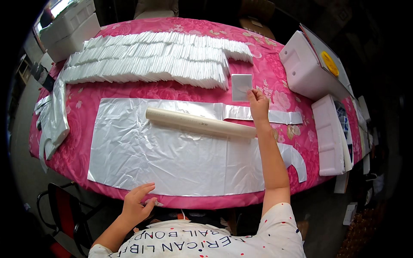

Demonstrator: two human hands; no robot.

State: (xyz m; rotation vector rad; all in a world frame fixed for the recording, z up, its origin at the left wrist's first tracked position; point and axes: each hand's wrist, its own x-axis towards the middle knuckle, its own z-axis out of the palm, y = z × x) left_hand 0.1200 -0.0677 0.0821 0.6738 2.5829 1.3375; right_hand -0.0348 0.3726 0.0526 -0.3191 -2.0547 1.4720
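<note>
A large whitish plastic bag (189, 167) with strap handles lies spread flat before me, slightly wrinkled. Across its upper half rests a pale plastic pipe (189, 119), slanting down to the right. My right hand (259, 103) reaches past the pipe's right end, its fingers closed on the lower right corner of a flat white folded packet (241, 86). Whether the packet is lifted or touches the cloth, I cannot tell. Near the table's front edge my left hand (138, 202) is open, fingers apart, beside the bag's lower edge and holding nothing.
Rows of similar white folded packets (146, 64) cover the far left of the pink floral tablecloth (81, 92). More plastic bags (56, 120) drape over the left edge. White foam boxes (301, 64) stand at the right; another foam box (71, 34) is far left. A chair (64, 206) stands near left.
</note>
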